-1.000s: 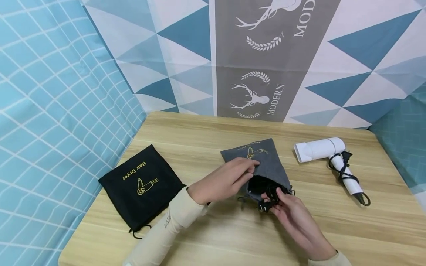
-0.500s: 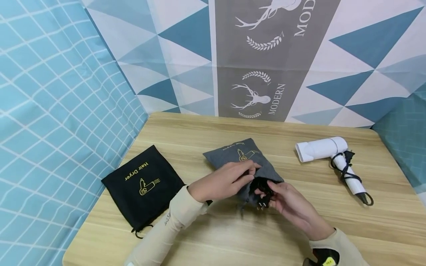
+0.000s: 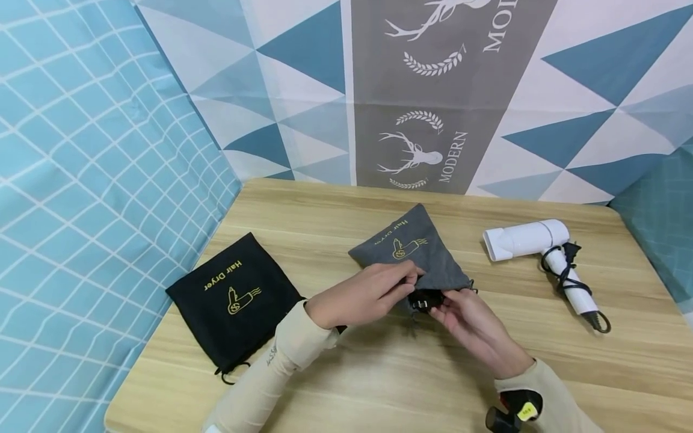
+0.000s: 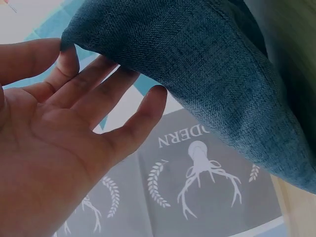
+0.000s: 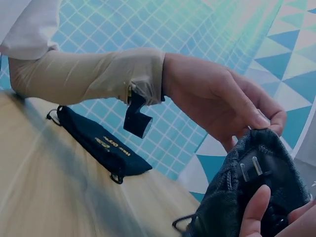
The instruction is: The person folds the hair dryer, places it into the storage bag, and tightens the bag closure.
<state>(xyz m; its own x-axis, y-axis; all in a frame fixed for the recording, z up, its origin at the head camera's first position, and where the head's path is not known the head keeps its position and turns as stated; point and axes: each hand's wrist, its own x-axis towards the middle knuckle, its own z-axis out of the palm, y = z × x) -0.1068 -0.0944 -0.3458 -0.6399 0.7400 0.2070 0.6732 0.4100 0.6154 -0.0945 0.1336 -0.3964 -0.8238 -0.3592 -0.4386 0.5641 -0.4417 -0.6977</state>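
Note:
A grey drawstring pouch [image 3: 433, 255] printed with a hair dryer lies mid-table, its mouth toward me. My left hand [image 3: 368, 294] pinches the upper rim of that mouth between thumb and index finger, lifting the cloth [image 4: 197, 64]; in the left wrist view the other fingers spread loosely. At the mouth, my right hand [image 3: 476, 328] holds a bundled black power cord, its fingers partly inside the pouch. The cord's two-pin plug [image 5: 254, 170] shows in the opening, prongs outward. Whatever lies deeper in the pouch is hidden by the cloth.
To the right lies a white hair dryer [image 3: 527, 239] with its black cord wound round the handle. A flat black Hair Dryer pouch [image 3: 233, 300] lies at the left. Patterned cloth [image 3: 295, 90] hangs behind the wooden table [image 3: 303, 210].
My right hand has pushed the cord and plug farther into the grey pouch. The pouch shifted left, then back right and away from me. My left hand keeps its pinch on the rim.

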